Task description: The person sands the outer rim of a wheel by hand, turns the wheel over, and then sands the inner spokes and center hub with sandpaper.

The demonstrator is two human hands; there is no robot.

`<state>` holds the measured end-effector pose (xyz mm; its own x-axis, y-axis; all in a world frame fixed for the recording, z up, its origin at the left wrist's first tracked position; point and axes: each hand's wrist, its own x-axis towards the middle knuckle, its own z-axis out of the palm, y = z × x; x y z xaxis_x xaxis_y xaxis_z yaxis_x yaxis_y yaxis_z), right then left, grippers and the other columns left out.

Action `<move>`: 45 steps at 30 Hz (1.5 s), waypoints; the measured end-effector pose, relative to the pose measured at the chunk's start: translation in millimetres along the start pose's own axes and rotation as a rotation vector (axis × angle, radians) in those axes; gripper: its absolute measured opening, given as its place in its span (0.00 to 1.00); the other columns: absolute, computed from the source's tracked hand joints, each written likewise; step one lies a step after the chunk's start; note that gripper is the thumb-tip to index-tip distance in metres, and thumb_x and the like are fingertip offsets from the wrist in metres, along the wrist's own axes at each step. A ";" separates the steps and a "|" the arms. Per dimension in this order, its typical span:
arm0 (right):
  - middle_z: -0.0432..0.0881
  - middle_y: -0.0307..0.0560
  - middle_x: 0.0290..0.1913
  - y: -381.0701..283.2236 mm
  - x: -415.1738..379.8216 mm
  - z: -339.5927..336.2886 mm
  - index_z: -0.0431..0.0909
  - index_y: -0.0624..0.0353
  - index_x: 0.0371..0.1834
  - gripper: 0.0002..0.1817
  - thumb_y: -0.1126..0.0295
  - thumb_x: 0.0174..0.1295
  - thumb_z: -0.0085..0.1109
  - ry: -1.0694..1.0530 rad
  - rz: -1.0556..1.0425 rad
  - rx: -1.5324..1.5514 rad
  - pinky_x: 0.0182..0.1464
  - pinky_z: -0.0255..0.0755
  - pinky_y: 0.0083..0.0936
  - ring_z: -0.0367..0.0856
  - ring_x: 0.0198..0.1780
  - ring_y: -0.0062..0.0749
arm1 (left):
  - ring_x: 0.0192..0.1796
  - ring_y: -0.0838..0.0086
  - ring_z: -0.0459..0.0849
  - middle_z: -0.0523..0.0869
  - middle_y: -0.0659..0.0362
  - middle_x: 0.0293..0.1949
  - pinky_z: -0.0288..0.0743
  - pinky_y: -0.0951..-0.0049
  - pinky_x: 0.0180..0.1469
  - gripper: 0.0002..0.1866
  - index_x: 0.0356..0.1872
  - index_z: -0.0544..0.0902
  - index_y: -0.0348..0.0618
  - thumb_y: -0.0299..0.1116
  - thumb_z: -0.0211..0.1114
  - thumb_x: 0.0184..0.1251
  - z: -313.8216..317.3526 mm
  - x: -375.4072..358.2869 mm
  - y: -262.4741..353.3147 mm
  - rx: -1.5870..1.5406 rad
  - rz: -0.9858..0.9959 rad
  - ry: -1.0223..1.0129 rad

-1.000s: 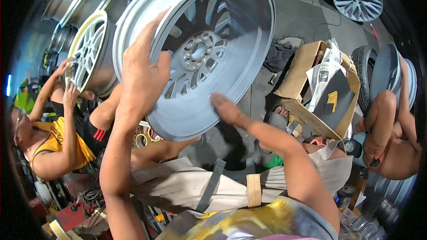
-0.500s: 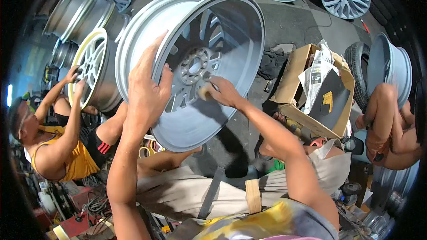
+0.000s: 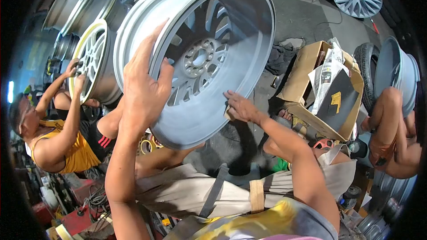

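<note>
1. My left hand (image 3: pixel 144 91) is clenched over the outer lip of a grey alloy wheel (image 3: pixel 195 58), fingers hooked on the rim, thumb on the inside; the wheel is tilted up off my lap, open barrel facing me

2. My right hand (image 3: pixel 240 106) grasps a small sanding pad (image 3: pixel 228 112), pressed flat on the inner barrel wall, low and to the right of the left-hand grip

3. What has just changed: half a second ago that hand was up near the hub and spokes; a second ago it was on the lower barrel; so the pad has swept in and back out, and I judge the sanding stroke is working round the inside surface

4. Containers: right of the pad hand, well apart from the wheel, an open cardboard box (image 3: pixel 307 69) lies tipped on the floor; it holds folded newspaper (image 3: pixel 327 73) and dark sheets (image 3: pixel 333 98), one with a yellow patch

5. Left of my gripping hand, another person in a yellow top (image 3: pixel 71 153) holds a yellow-edged wheel (image 3: pixel 91 60) with both hands; a third person's knee (image 3: pixel 391 102) shows far right beside another rim
</note>
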<state>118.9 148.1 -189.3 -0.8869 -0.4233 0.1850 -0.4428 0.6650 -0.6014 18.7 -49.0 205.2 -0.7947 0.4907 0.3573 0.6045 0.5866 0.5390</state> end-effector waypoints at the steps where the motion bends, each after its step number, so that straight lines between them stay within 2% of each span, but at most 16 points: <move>1: 0.69 0.64 0.72 -13.4 0.3 5.0 0.75 0.71 0.58 0.24 0.63 0.65 0.55 -0.001 -0.013 0.053 0.79 0.56 0.47 0.65 0.75 0.59 | 0.63 0.48 0.81 0.82 0.40 0.59 0.70 0.61 0.67 0.32 0.68 0.73 0.36 0.16 0.56 0.59 0.4 -1.0 0.0 0.000 -0.001 -0.002; 6: 0.69 0.62 0.73 -28.4 3.1 6.3 0.72 0.68 0.64 0.27 0.62 0.67 0.53 -0.074 -0.040 0.135 0.78 0.57 0.46 0.66 0.75 0.52 | 0.64 0.47 0.80 0.81 0.40 0.60 0.70 0.61 0.68 0.32 0.68 0.73 0.36 0.16 0.55 0.57 1.7 -5.4 1.8 -0.014 -0.004 -0.006; 9: 0.72 0.59 0.70 28.1 12.8 -5.3 0.69 0.67 0.67 0.29 0.62 0.65 0.54 -0.023 0.061 -0.123 0.76 0.60 0.46 0.70 0.72 0.52 | 0.65 0.46 0.79 0.81 0.40 0.61 0.70 0.61 0.68 0.33 0.68 0.73 0.36 0.16 0.55 0.56 3.3 -8.2 -1.5 0.013 0.052 0.008; 12: 0.73 0.58 0.69 47.5 41.4 -57.4 0.70 0.65 0.66 0.26 0.64 0.66 0.53 0.042 0.176 -0.232 0.75 0.61 0.46 0.72 0.70 0.52 | 0.65 0.46 0.79 0.80 0.39 0.61 0.70 0.60 0.68 0.33 0.68 0.73 0.36 0.16 0.55 0.56 2.1 -8.4 1.8 0.034 0.033 -0.008; 14: 0.74 0.58 0.68 36.7 65.2 -96.8 0.71 0.65 0.65 0.23 0.69 0.67 0.51 -0.121 0.472 -0.152 0.75 0.62 0.45 0.72 0.69 0.51 | 0.65 0.46 0.79 0.80 0.39 0.61 0.70 0.60 0.68 0.33 0.69 0.73 0.36 0.15 0.55 0.56 2.0 -7.8 2.1 0.028 0.030 -0.008; 18: 0.73 0.58 0.69 51.8 73.5 -72.7 0.71 0.65 0.66 0.23 0.73 0.67 0.49 -0.068 0.374 -0.178 0.76 0.61 0.42 0.69 0.72 0.49 | 0.65 0.48 0.80 0.81 0.40 0.61 0.70 0.61 0.68 0.33 0.69 0.73 0.36 0.15 0.55 0.57 3.2 -6.0 0.4 -0.030 0.020 0.002; 20: 0.71 0.57 0.71 64.0 59.4 -22.8 0.70 0.65 0.69 0.26 0.73 0.66 0.49 -0.051 0.096 -0.601 0.76 0.60 0.41 0.67 0.74 0.48 | 0.65 0.49 0.80 0.81 0.40 0.60 0.70 0.62 0.68 0.32 0.69 0.73 0.36 0.16 0.56 0.58 2.2 -4.3 0.0 -0.029 0.005 0.000; 21: 0.68 0.56 0.75 52.3 57.5 -1.1 0.66 0.63 0.73 0.30 0.71 0.65 0.49 -0.220 0.221 -0.506 0.79 0.57 0.39 0.63 0.77 0.49 | 0.64 0.50 0.80 0.82 0.40 0.60 0.70 0.62 0.68 0.31 0.68 0.73 0.36 0.16 0.56 0.59 1.3 -3.2 -0.3 -0.033 -0.016 0.003; 24: 0.72 0.67 0.69 -13.9 47.0 44.2 0.73 0.69 0.65 0.26 0.71 0.62 0.52 0.006 0.234 -0.225 0.75 0.62 0.43 0.69 0.72 0.58 | 0.64 0.51 0.81 0.82 0.41 0.60 0.70 0.62 0.68 0.30 0.68 0.74 0.35 0.16 0.56 0.61 -2.8 0.1 0.0 0.023 -0.016 -0.003; 25: 0.79 0.67 0.61 -33.4 50.3 61.9 0.75 0.69 0.57 0.21 0.72 0.62 0.51 0.081 0.218 -0.139 0.65 0.73 0.45 0.78 0.64 0.59 | 0.51 0.68 0.86 0.87 0.45 0.50 0.76 0.69 0.57 0.26 0.69 0.73 0.32 0.20 0.57 0.68 -4.3 0.8 -3.0 0.147 0.044 0.003; 26: 0.83 0.64 0.51 -65.8 65.2 54.5 0.77 0.66 0.48 0.14 0.72 0.61 0.51 -0.131 0.336 0.033 0.53 0.78 0.49 0.84 0.52 0.58 | 0.48 0.70 0.85 0.88 0.46 0.48 0.76 0.70 0.55 0.26 0.69 0.73 0.33 0.21 0.58 0.69 -2.7 0.9 -1.9 0.090 0.011 0.010; 29: 0.86 0.61 0.38 -150.1 104.1 22.0 0.83 0.58 0.40 0.09 0.72 0.62 0.54 -0.017 0.126 0.224 0.45 0.79 0.49 0.86 0.43 0.56 | 0.54 0.64 0.85 0.86 0.44 0.53 0.75 0.67 0.59 0.25 0.67 0.74 0.33 0.21 0.60 0.68 -1.1 2.9 -5.1 0.065 -0.013 0.019; 33: 0.87 0.53 0.47 -183.7 144.4 -116.7 0.80 0.63 0.57 0.17 0.62 0.74 0.53 0.065 0.197 1.670 0.45 0.84 0.32 0.89 0.47 0.43 | 0.60 0.57 0.85 0.85 0.41 0.57 0.73 0.63 0.64 0.23 0.65 0.77 0.33 0.25 0.62 0.69 -1.8 3.6 -7.7 -0.045 -0.073 0.046; 37: 0.84 0.56 0.52 -116.0 130.8 -153.0 0.73 0.69 0.61 0.18 0.67 0.77 0.44 0.458 0.275 1.623 0.45 0.88 0.34 0.89 0.46 0.45 | 0.57 0.60 0.85 0.86 0.41 0.55 0.75 0.64 0.62 0.22 0.65 0.77 0.34 0.35 0.61 0.76 -8.0 1.4 -8.0 0.023 -0.063 0.051; 40: 0.84 0.54 0.48 -63.5 99.6 -107.9 0.72 0.69 0.61 0.17 0.70 0.76 0.44 0.597 0.639 1.408 0.39 0.87 0.29 0.90 0.42 0.40 | 0.55 0.65 0.84 0.85 0.43 0.55 0.81 0.66 0.55 0.23 0.67 0.76 0.35 0.39 0.59 0.79 -9.0 2.3 -11.6 -0.015 -0.079 0.060; 45: 0.85 0.49 0.35 -27.0 55.1 -21.8 0.85 0.67 0.37 0.13 0.66 0.69 0.59 0.563 0.716 1.129 0.33 0.78 0.29 0.84 0.31 0.28 | 0.55 0.73 0.81 0.78 0.46 0.64 0.87 0.69 0.50 0.25 0.70 0.74 0.37 0.42 0.58 0.80 -7.4 3.9 -18.6 -0.227 -0.139 0.085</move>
<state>79.1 120.2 -145.9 -0.9202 0.2550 -0.2971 0.2111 -0.3160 -0.9250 3.9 -62.8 202.2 -0.8765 0.3542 0.3259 0.4696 0.4805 0.7407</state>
